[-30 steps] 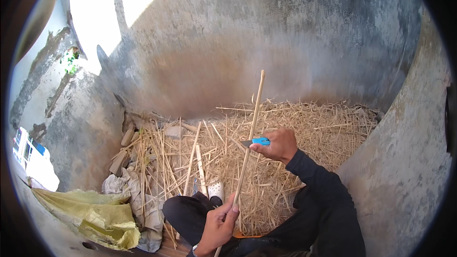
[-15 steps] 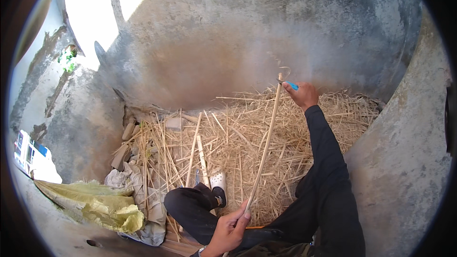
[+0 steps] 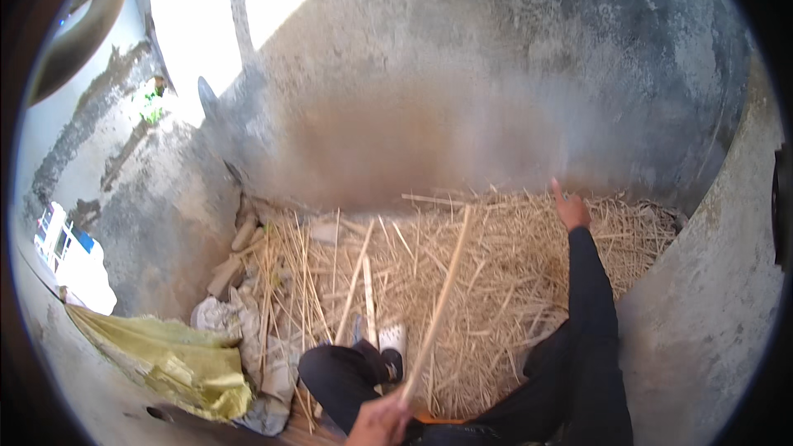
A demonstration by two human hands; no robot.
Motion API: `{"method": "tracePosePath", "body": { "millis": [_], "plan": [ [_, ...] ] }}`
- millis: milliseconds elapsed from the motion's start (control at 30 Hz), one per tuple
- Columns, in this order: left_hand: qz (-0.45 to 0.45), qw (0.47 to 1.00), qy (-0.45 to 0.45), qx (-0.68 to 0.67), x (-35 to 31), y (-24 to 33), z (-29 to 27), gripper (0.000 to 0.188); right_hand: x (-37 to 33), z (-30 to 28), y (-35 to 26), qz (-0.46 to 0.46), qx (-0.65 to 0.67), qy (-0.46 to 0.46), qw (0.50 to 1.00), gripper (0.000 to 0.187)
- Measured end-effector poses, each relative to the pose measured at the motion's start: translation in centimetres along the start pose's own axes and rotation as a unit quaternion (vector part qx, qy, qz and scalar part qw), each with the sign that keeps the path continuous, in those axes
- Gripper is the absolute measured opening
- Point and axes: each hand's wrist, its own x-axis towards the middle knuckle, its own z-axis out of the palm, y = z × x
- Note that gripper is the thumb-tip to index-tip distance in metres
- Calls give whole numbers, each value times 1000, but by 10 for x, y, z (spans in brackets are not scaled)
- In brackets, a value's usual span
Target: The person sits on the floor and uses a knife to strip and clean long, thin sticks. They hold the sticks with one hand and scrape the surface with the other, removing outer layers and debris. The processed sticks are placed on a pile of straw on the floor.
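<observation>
My left hand (image 3: 382,421), at the bottom middle, is closed round the lower end of a long, thin pale bamboo strip (image 3: 438,306). The strip slants up and away to the right, its far end free above the shavings. Off to the right, apart from the strip, my right hand (image 3: 572,211) is blurred, with one digit pointing up and the other fingers curled in. Whatever those fingers hold is hidden; no blue knife handle shows now. Beneath both hands spreads a thick layer of bamboo shavings (image 3: 504,306).
Longer bamboo pieces (image 3: 368,301) lie left of centre, near my white clog (image 3: 392,340). A yellow-green sack (image 3: 178,363) and grey sacking lie at the left. A stained concrete wall (image 3: 429,116) rises behind, and another wall (image 3: 710,306) curves along the right.
My right hand has moved right and down, away from the strip's far end, and the blue-handled knife has gone out of sight. My left hand is lower, still gripping the strip. The view has shifted.
</observation>
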Motion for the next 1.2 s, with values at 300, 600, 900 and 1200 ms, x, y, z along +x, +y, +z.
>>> {"method": "tracePosePath", "body": {
  "millis": [300,600,900,1200],
  "plan": [
    [67,993,-28,-93,80,32,10,33,-165,-34,-131,-325,125,-103,932,77],
    [53,985,-82,-144,83,38,20,42,-208,-35,-142,-454,72,-25,888,72],
    [38,941,-119,-315,84,32,17,34,-219,-38,-152,-505,96,-10,857,71],
    [37,948,-117,-292,76,35,23,35,-205,-40,-149,-552,83,43,829,70]
  ]
}}
